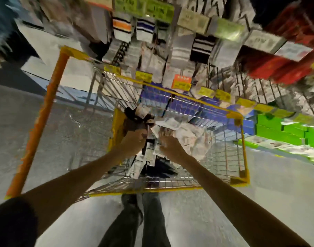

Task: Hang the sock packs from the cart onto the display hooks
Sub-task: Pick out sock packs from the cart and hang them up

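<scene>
Reaching into the yellow cart (244,148), the left hand (134,139) and right hand (171,147) sit among the sock packs (188,138), too blurry to tell if they grip any, so lift one pack by its top toward the display (202,47) above.

floor (36,122) grey, speckled | green boxes (284,129) stacked low right | red boxes (286,56), perhaps, upper right

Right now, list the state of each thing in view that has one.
Cart: upright, close to the display, part filled.
Sock packs: heaped loose in the cart, not yet hung.
Left hand: down in the cart among the packs, grip blurred.
Right hand: on the white packs, grip blurred.
Display socks: hanging in rows.
</scene>
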The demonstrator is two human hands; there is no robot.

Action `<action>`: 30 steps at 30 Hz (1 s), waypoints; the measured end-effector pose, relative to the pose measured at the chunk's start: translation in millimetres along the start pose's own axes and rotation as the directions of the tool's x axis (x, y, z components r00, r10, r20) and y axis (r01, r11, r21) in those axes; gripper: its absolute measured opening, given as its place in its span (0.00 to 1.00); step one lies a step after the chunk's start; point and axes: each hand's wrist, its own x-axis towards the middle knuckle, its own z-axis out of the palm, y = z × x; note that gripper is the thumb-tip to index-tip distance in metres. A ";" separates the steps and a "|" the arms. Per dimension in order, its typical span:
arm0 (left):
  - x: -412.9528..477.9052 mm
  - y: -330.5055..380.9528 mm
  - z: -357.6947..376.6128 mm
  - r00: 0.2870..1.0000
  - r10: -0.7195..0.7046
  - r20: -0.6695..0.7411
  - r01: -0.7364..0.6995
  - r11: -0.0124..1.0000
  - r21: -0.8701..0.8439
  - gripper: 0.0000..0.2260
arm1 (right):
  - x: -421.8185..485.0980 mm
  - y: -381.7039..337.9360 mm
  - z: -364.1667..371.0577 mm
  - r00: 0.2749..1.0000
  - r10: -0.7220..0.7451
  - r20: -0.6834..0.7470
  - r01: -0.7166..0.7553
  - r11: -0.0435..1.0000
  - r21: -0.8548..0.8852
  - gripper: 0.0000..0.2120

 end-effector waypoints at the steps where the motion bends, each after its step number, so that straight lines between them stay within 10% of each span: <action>1: 11.4 -10.7 10.8 0.999 -0.035 0.001 0.035 0.999 0.012 0.18 | 15.0 11.8 10.7 1.000 0.002 0.019 -0.001 1.000 -0.024 0.20; 17: 118.3 -135.8 127.5 0.846 -0.491 -0.207 0.501 0.865 -0.002 0.23 | 162.8 78.8 137.3 0.970 -0.106 0.218 0.134 0.984 -0.118 0.25; 30: 138.8 -100.3 95.5 0.830 -0.438 -0.346 0.390 0.898 -0.203 0.09 | 205.6 76.3 134.1 0.977 -0.100 0.186 0.100 0.995 0.013 0.43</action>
